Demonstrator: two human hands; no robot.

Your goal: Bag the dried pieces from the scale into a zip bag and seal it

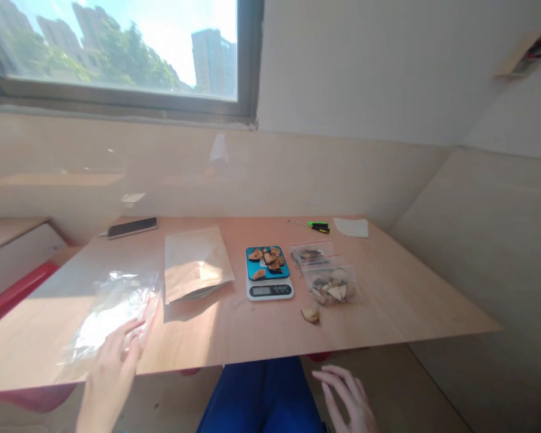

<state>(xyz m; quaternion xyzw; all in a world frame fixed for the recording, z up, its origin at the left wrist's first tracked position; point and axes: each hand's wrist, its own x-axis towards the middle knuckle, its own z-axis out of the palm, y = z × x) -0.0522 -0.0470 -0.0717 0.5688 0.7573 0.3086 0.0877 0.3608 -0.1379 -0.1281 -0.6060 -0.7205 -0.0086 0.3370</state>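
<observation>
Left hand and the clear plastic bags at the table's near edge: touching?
Touching. The head view shows the left hand with its fingertips lying on the clear plastic bags; no gap shows between them.

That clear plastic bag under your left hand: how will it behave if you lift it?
The clear plastic bag looks thin, crinkled and empty, so probably floppy and very light. Its glossy surface suggests it may slip under the left hand fingers and slide on the smooth table.

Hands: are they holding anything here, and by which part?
Nothing is gripped. The left hand rests its fingertips on the near edge of the clear plastic bags; the right hand hangs empty below the table.
</observation>
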